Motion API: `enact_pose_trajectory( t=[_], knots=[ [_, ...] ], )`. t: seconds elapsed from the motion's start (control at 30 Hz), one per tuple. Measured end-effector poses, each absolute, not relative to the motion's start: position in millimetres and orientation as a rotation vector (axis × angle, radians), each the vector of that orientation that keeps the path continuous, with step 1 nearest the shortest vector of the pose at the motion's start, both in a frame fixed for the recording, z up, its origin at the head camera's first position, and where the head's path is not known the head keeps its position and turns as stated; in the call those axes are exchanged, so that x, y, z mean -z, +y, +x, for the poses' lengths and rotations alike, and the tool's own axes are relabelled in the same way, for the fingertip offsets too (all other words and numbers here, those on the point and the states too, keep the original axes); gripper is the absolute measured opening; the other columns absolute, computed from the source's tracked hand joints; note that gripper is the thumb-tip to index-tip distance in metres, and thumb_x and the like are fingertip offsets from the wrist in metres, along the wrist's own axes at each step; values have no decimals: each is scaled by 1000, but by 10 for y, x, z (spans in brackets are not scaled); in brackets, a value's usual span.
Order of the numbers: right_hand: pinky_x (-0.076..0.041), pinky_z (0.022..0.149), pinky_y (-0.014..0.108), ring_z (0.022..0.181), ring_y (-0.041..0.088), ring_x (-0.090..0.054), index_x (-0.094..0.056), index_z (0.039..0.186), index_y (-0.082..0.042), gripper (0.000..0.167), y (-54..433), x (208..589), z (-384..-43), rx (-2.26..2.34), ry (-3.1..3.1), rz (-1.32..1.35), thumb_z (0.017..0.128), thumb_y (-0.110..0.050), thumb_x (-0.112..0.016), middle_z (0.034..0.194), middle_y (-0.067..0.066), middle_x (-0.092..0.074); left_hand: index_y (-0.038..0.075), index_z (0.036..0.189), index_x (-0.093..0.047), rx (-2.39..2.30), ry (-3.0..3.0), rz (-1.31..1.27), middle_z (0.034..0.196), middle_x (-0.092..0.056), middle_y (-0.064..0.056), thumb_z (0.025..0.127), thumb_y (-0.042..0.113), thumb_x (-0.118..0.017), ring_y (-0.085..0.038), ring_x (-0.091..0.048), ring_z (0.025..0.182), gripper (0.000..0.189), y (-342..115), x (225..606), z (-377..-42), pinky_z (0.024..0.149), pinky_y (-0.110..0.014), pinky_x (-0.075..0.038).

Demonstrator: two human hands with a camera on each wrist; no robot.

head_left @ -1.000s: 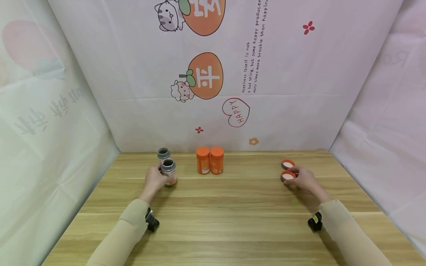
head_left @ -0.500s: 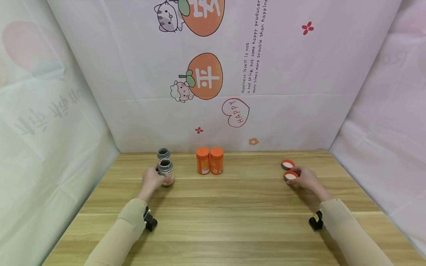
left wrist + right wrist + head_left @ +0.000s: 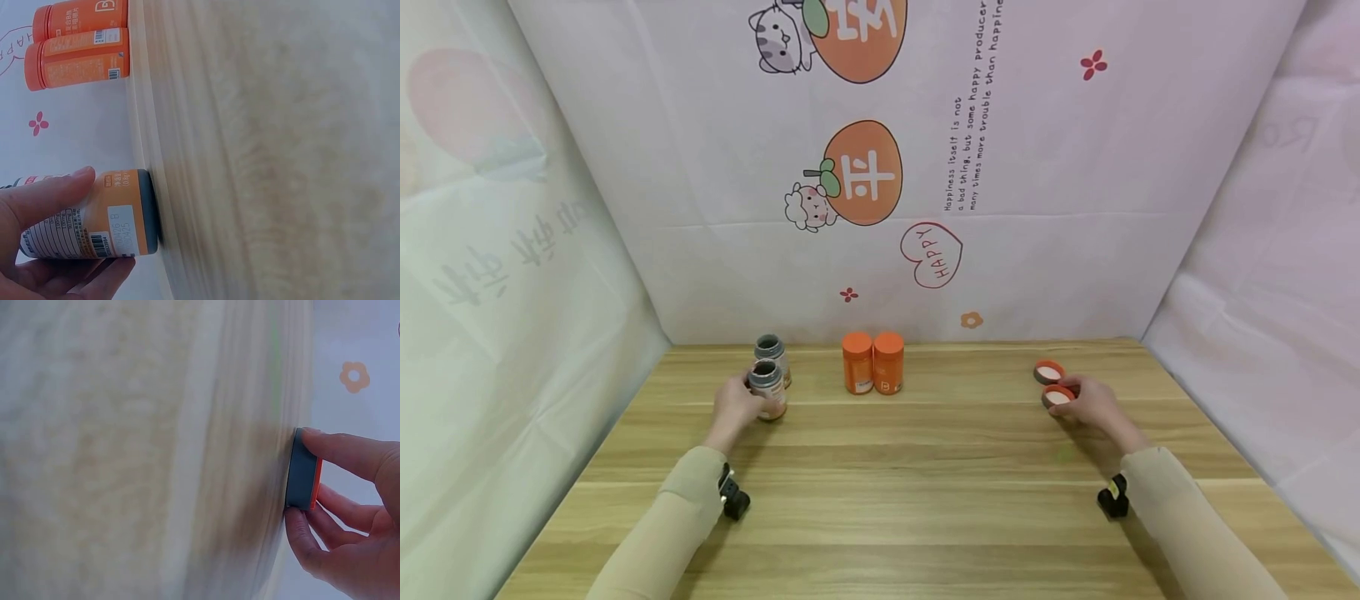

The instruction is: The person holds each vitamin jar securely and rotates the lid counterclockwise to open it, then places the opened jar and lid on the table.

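Fingers and thumb of my left hand (image 3: pixel 735 407) grip an uncapped bottle (image 3: pixel 767 392) with a grey neck and a printed label. It stands upright on the table; in the left wrist view the thumb lies across the bottle's label (image 3: pixel 112 212). Right behind it is a second uncapped bottle (image 3: pixel 778 358). Over on the right, my right hand (image 3: pixel 1093 404) pinches a grey and orange bottle cap (image 3: pixel 1057 398) by its rim, inside facing up. The right wrist view shows this cap (image 3: pixel 302 472) at the tabletop. Another upturned cap (image 3: pixel 1048 372) lies just behind it.
Two orange capped bottles (image 3: pixel 857 363) stand side by side near the table's back edge. A printed white cloth (image 3: pixel 1037 208) hangs behind the wooden table (image 3: pixel 880 500), with more white cloth on both sides.
My left hand has shifted the gripped bottle to the left, baring more of the bottle behind. My right hand has slid its cap slightly to the right.
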State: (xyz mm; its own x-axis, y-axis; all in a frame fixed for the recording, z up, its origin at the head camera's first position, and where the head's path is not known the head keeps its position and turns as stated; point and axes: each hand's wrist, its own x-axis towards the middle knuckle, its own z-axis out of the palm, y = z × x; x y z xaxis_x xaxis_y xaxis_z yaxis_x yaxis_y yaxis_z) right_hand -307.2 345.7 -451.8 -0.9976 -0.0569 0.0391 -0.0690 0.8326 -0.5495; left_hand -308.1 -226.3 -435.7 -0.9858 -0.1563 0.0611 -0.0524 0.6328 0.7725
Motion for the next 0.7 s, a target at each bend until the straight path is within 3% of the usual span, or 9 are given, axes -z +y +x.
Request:
enact_pose_trajectory(
  t=[0.7],
  knots=[
    [-43,88,54,104,46,-54,-49,123,16,64,3497,4462,-3072,-897,-3008,79,74,-15,-78,115,35,-56,-7,127,-52,1291,-2738,196,119,-60,-28,65,10,-83,-41,-57,110,72,-2305,4362,-3105,96,-50,-43]
  ],
)
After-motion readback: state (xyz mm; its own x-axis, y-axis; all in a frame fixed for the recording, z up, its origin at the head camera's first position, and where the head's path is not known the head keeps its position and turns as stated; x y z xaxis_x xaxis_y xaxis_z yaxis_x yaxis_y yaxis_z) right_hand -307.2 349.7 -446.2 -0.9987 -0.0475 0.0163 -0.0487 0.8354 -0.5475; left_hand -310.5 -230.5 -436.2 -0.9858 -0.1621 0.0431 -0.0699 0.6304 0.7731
